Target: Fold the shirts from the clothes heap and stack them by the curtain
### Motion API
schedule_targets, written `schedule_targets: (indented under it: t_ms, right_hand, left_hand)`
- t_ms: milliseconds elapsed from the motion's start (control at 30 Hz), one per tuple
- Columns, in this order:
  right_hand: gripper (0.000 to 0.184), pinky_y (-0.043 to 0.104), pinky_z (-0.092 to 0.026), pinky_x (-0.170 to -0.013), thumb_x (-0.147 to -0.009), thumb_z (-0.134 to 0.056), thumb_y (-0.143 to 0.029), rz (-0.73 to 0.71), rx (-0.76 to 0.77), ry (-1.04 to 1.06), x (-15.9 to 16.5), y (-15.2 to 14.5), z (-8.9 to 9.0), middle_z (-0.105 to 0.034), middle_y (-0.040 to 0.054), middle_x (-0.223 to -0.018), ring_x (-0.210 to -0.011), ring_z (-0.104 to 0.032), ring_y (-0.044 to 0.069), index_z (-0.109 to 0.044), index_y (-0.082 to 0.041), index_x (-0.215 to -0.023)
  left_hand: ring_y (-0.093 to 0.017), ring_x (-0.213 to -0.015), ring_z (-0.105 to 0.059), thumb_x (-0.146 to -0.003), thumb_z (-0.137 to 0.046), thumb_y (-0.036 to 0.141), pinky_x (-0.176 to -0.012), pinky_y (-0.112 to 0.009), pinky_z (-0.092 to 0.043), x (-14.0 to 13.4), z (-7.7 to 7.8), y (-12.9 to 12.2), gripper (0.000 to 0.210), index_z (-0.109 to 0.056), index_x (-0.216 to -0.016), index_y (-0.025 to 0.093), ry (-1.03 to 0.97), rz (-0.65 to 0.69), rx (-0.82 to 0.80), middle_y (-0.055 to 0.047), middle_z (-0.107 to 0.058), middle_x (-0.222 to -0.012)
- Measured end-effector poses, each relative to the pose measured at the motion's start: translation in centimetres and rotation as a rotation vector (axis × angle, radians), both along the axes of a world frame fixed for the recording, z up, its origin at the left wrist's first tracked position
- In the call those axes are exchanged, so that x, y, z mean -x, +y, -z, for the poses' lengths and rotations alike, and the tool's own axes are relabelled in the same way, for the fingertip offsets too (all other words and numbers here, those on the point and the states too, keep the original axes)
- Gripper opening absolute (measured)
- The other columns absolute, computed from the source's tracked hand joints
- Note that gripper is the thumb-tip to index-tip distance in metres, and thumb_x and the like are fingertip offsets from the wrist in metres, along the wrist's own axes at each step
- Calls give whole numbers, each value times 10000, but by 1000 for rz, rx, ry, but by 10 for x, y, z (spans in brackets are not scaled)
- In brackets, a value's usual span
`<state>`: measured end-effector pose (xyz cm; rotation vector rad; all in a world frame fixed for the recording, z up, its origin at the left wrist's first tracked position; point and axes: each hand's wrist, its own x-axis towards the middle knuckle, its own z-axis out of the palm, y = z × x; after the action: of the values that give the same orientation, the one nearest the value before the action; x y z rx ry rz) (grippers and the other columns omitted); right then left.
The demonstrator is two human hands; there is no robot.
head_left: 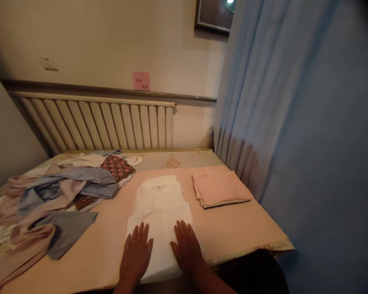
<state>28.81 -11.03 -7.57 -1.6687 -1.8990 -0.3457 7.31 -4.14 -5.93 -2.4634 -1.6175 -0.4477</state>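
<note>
A white shirt [159,208] lies spread on the table, its collar at the far end and its sides folded in to a long narrow shape. My left hand [137,251] rests flat on the shirt's near left part, fingers stretched out. On the near right part, my right hand [187,247] also lies flat with its fingers pointing away from me. Neither hand grips the cloth. The shirt's near end reaches the table's front edge between my wrists.
Right of the shirt sits a stack of folded cloths [222,188], pink on top. A loose heap of clothes [64,183] covers the left side. A pink cloth [107,241] covers the table. Behind stands a radiator [110,124]; a blue curtain [282,114] hangs along the right.
</note>
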Motion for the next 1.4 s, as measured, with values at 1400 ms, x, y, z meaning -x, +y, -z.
schedule_targets:
  t_ms: [1400]
  right_hand:
    - [524,465,-285,-1142,-912,-508,-445,8,13,17,0,1,1,-462,105,-1434,-1385,-321,255,-481,-165,-1354]
  left_hand:
    - [-296,-1400,-290,-911,-293,430,-1124,-502,-221,1,1,3,592,-413,-1425,163,5,-1,39,-82,-378,-1501]
